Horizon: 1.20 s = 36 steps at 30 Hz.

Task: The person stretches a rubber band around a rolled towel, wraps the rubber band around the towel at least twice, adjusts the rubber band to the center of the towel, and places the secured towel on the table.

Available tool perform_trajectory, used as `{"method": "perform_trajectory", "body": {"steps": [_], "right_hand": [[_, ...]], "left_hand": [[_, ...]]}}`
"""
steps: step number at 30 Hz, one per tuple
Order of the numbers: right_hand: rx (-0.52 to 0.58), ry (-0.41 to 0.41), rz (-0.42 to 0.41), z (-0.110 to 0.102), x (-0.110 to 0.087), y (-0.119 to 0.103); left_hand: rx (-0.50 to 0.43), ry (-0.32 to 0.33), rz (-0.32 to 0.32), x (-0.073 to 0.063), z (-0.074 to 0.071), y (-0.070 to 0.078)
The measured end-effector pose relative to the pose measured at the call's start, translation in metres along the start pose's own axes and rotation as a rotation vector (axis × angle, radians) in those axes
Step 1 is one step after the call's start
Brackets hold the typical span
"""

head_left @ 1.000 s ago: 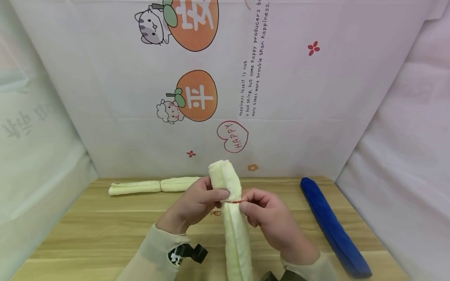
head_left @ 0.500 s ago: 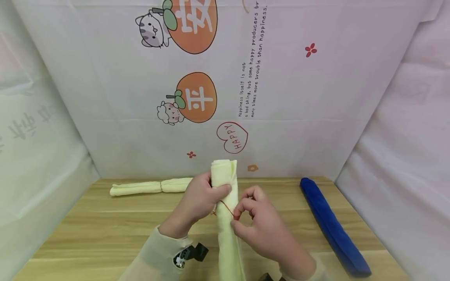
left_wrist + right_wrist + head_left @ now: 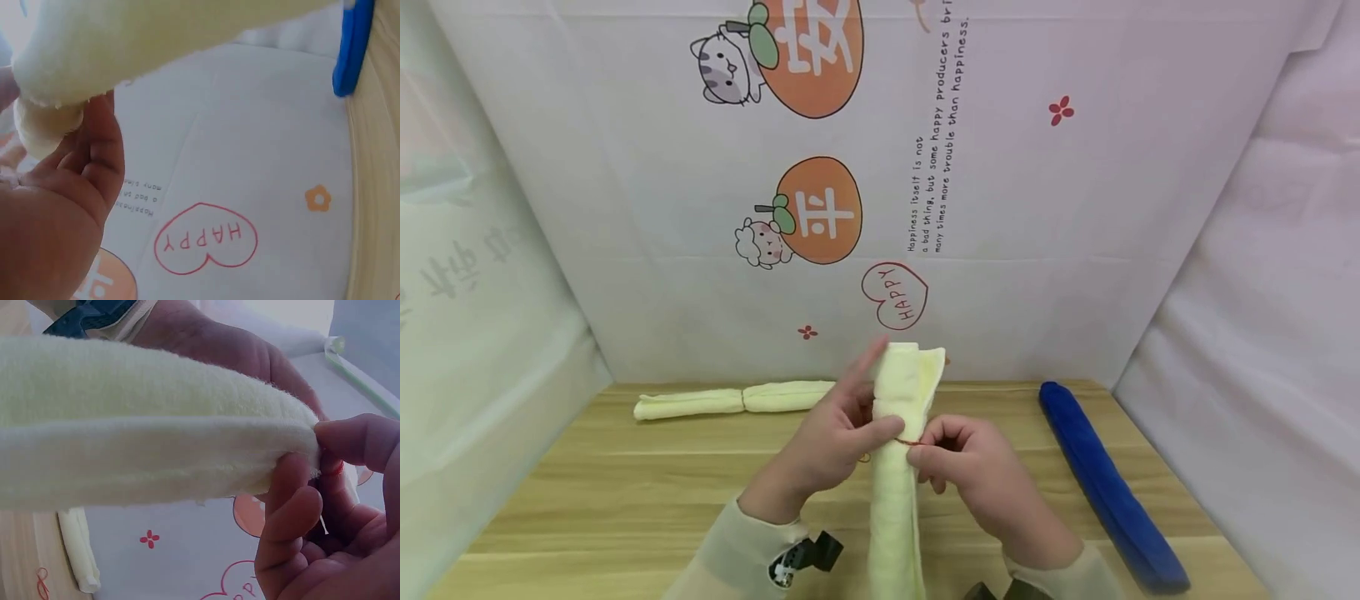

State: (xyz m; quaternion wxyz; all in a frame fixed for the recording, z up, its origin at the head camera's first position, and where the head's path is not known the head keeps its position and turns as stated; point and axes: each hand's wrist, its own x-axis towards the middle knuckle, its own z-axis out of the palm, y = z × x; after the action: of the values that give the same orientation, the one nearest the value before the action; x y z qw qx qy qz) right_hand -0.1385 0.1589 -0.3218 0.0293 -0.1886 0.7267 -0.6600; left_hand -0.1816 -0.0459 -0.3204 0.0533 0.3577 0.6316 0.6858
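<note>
A pale yellow rolled towel (image 3: 895,500) stands lengthwise before me, its far end raised. My left hand (image 3: 831,437) grips it near that end, thumb across the front and index finger extended along the side. A thin red rubber band (image 3: 909,442) crosses the towel just below the thumb. On the right side, my right hand (image 3: 981,471) pinches the band between thumb and fingers. In the right wrist view, the right fingers (image 3: 290,506) press close to the towel (image 3: 156,450), with a bit of red band (image 3: 338,467) showing. The towel's back is hidden in the head view.
Another pale yellow rolled towel (image 3: 692,404), bound at its middle, lies at the back left of the wooden table (image 3: 587,500). A blue rolled towel (image 3: 1112,487) lies at the right. Another red rubber band (image 3: 42,583) is on the tabletop. White printed sheeting (image 3: 1000,208) surrounds the table.
The right hand first drew the red band out from the towel, downward; now the band lies against the towel again. The towel's top has shifted right and the left index finger has extended.
</note>
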Motion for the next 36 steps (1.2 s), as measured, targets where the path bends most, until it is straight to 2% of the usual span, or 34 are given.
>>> {"method": "perform_trajectory", "body": {"steps": [2, 5, 8, 10, 12, 14, 16, 20, 22, 25, 27, 29, 32, 34, 36], "right_hand": [[0.010, 0.006, 0.002, 0.002, 0.002, 0.002], [-0.137, 0.056, -0.081, 0.008, 0.002, 0.003], [-0.407, 0.115, -0.227, 0.017, 0.000, 0.003], [-0.577, 0.120, -0.358, 0.022, -0.002, 0.002], [-0.673, 0.092, -0.461, 0.025, -0.004, 0.001], [-0.716, 0.067, -0.512, 0.027, -0.006, 0.000], [-0.711, 0.056, -0.479, 0.027, -0.006, -0.002], [-0.622, 0.115, -0.239, 0.028, -0.003, -0.006], [-0.588, 0.156, -0.133, 0.029, -0.002, -0.008], [-0.558, 0.191, -0.050, 0.031, -0.002, -0.009], [-0.531, 0.193, -0.034, 0.032, -0.002, -0.009], [-0.492, 0.191, -0.025, 0.032, -0.001, -0.009], [-0.356, 0.176, -0.010, 0.031, 0.000, -0.007], [-0.222, 0.141, -0.017, 0.030, 0.001, -0.006], [-0.066, 0.091, -0.015, 0.029, 0.002, -0.005]], "left_hand": [[0.128, 0.034, 0.023, -0.001, 0.003, 0.000], [0.257, 0.135, 0.011, 0.000, 0.006, 0.001], [0.313, 0.244, -0.043, 0.002, 0.007, 0.002], [0.331, 0.319, -0.080, 0.004, 0.005, 0.002], [0.338, 0.398, -0.105, 0.006, 0.003, 0.002], [0.351, 0.459, -0.113, 0.008, 0.002, 0.001], [0.385, 0.477, -0.109, 0.007, 0.003, 0.001], [0.571, 0.419, -0.042, 0.002, 0.014, 0.000], [0.655, 0.411, -0.002, -0.001, 0.019, -0.001], [0.689, 0.421, 0.000, -0.004, 0.024, 0.000], [0.652, 0.420, -0.043, -0.007, 0.025, 0.000], [0.558, 0.381, -0.078, -0.011, 0.023, 0.000], [0.231, 0.249, -0.081, -0.019, 0.015, -0.001], [-0.026, 0.153, -0.029, -0.024, 0.006, -0.004], [-0.235, 0.069, 0.014, -0.028, -0.002, -0.009]]}}
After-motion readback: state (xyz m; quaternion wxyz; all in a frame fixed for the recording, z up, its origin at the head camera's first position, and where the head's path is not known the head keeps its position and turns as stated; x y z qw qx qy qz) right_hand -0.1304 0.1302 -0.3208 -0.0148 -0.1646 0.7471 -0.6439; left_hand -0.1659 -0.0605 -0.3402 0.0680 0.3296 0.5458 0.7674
